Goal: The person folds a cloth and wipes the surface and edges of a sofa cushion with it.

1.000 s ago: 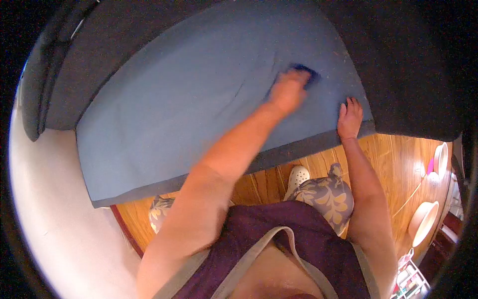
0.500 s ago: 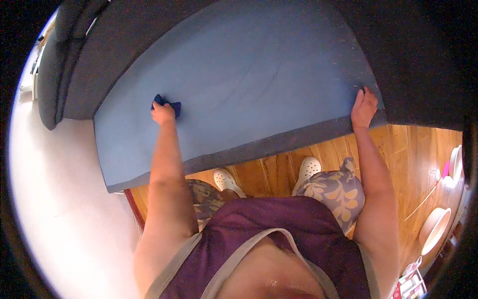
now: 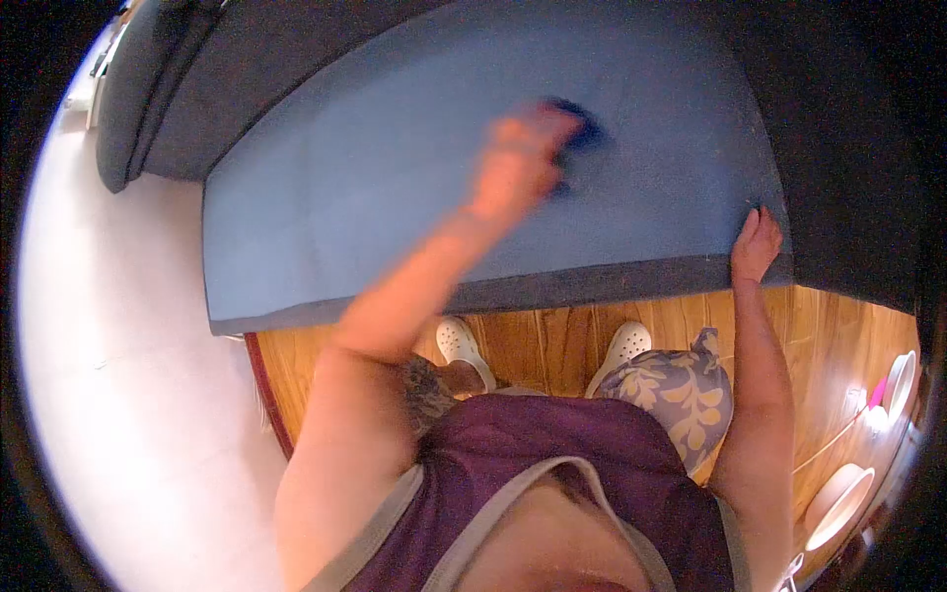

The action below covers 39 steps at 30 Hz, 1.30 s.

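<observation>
A blue-grey sofa seat (image 3: 345,197) with a dark border spreads out in front of me. My left hand (image 3: 523,148), smeared by motion, is over the middle of the seat with a dark blue cloth (image 3: 577,123) in its grip. The cloth sticks out on the right side of the fingers. At the seat's right end, near the front edge, my right hand (image 3: 757,247) rests on the fabric. Its fingers point away from me and look slightly apart, with nothing visible in them.
Dark grey backrest (image 3: 296,74) and armrest (image 3: 838,148) surround the seat. Below lies a wooden floor (image 3: 533,340), with a pale floor (image 3: 118,345) at left. White clogs (image 3: 461,345) are on my feet. Two round pale basins (image 3: 838,508) stand at the right.
My left hand swept with the cloth from the seat's middle right to its left part, then back to the middle. My right hand stays at the right end. The view has shifted slightly.
</observation>
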### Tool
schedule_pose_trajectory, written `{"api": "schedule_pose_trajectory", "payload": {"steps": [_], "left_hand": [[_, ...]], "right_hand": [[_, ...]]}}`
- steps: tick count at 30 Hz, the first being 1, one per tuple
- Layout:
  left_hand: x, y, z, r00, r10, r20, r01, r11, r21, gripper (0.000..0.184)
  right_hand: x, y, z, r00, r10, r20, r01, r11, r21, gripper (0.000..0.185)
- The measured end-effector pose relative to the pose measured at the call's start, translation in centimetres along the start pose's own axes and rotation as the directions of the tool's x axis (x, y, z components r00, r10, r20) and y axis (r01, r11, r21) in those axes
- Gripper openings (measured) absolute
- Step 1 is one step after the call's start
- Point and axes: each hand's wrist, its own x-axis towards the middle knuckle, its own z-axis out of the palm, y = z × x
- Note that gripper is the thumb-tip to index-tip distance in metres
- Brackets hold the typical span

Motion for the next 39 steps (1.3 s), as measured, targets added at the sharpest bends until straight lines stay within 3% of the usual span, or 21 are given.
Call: {"api": "schedule_pose_trajectory", "payload": {"steps": [1, 2, 3, 4, 5, 7, 9, 12, 13, 16, 19, 22, 23, 25, 26, 30, 33, 35, 36, 37, 39], "left_hand": [[-1.8, -5.9, -1.9, 0.984, -0.167, -0.057, 0.162, 0.982, -0.093, 0.058], [-3.5, -11.4, -3.9, 0.970, -0.122, -0.209, 0.170, 0.959, 0.228, 0.056], [-6.3, -17.6, -6.0, 0.911, -0.322, -0.259, 0.363, 0.923, 0.128, 0.054], [-9.4, -21.7, -8.0, 0.834, -0.419, -0.357, 0.529, 0.790, 0.308, 0.045], [-12.3, -24.9, -9.9, 0.630, -0.689, -0.360, 0.777, 0.553, 0.301, 0.038], [-14.6, -24.6, -10.7, 0.242, -0.839, -0.487, 0.923, 0.043, 0.383, 0.034], [-14.2, -22.7, -6.3, 0.359, -0.844, -0.398, 0.786, 0.044, 0.617, 0.032], [-8.2, -14.9, 0.9, 0.792, -0.568, -0.225, 0.579, 0.578, 0.575, 0.029], [-4.7, -10.4, 3.0, 0.858, -0.512, 0.025, 0.439, 0.760, 0.480, 0.030], [0.1, 3.9, 11.1, 0.985, -0.028, 0.171, 0.073, 0.962, -0.262, 0.038], [0.0, 14.4, 8.5, 0.964, 0.237, 0.117, -0.181, 0.915, -0.361, 0.037], [1.2, 10.9, 3.3, 0.808, 0.141, 0.572, -0.047, 0.983, -0.176, 0.042], [-1.8, 7.1, 3.2, 0.980, 0.169, 0.102, -0.171, 0.985, 0.009, 0.038], [-5.5, -3.0, 0.0, 0.979, -0.155, 0.131, 0.156, 0.988, 0.003, 0.045], [-8.5, -7.5, -2.2, 0.968, -0.250, 0.004, 0.235, 0.914, 0.331, 0.050], [-20.7, -13.0, -6.5, 0.525, -0.821, -0.224, 0.814, 0.408, 0.413, 0.054], [-18.6, -0.3, 1.2, 0.632, -0.754, -0.177, 0.724, 0.494, 0.481, 0.057], [-16.5, 4.7, 5.1, 0.820, -0.568, 0.064, 0.512, 0.780, 0.359, 0.061], [-13.3, 8.1, 6.8, 0.816, -0.546, 0.190, 0.508, 0.834, 0.214, 0.063], [-12.2, 9.4, 9.0, 0.923, -0.277, 0.266, 0.281, 0.959, 0.026, 0.063], [-8.3, 14.6, 9.3, 0.880, -0.152, 0.451, 0.253, 0.952, -0.172, 0.072]], "right_hand": [[0.3, -0.2, 0.0, 1.000, 0.003, 0.001, -0.003, 1.000, -0.007, 0.039], [0.3, -0.5, -0.2, 0.999, -0.004, 0.035, 0.005, 0.999, -0.046, 0.039], [0.5, -0.6, -0.3, 0.998, -0.010, 0.070, 0.016, 0.996, -0.084, 0.040], [0.6, -0.5, -0.3, 0.997, -0.006, 0.073, 0.012, 0.996, -0.093, 0.040], [0.5, -0.4, -0.2, 0.998, -0.031, 0.061, 0.035, 0.997, -0.066, 0.040], [0.4, -1.1, -0.7, 0.997, -0.052, 0.052, 0.054, 0.998, -0.039, 0.041], [0.3, -2.3, -1.5, 0.996, 0.016, 0.090, -0.007, 0.995, -0.098, 0.040], [0.3, -2.4, -1.8, 0.998, 0.009, 0.068, 0.000, 0.992, -0.128, 0.040], [0.4, -2.4, -1.9, 0.998, 0.004, 0.065, 0.004, 0.992, -0.124, 0.040], [0.5, -1.7, -1.7, 0.998, 0.021, 0.057, -0.012, 0.990, -0.141, 0.039], [-0.3, 1.3, -0.2, 0.999, -0.034, 0.041, 0.038, 0.994, -0.098, 0.039], [0.3, 0.8, 0.2, 0.995, -0.049, 0.092, 0.061, 0.990, -0.126, 0.038], [-0.1, 0.9, 0.1, 0.984, -0.113, 0.135, 0.137, 0.974, -0.181, 0.038], [1.3, -0.7, 0.4, 0.992, -0.016, 0.128, 0.031, 0.993, -0.114, 0.037], [1.6, -0.9, 1.2, 0.998, -0.006, 0.060, 0.011, 0.997, -0.075, 0.038], [1.0, -2.3, 1.6, 0.999, 0.043, -0.012, -0.043, 0.999, -0.008, 0.042], [1.3, -2.4, 1.5, 0.999, 0.044, -0.012, -0.045, 0.998, -0.039, 0.043], [1.4, -2.2, 1.8, 0.999, 0.051, -0.006, -0.051, 0.997, -0.058, 0.042], [1.1, -1.6, 2.1, 0.998, 0.070, 0.008, -0.069, 0.994, -0.080, 0.042], [0.9, -1.6, 1.8, 0.998, 0.059, 0.005, -0.058, 0.995, -0.082, 0.042], [1.7, -1.3, 1.3, 0.996, 0.078, 0.048, -0.080, 0.995, 0.053, 0.043]]}}
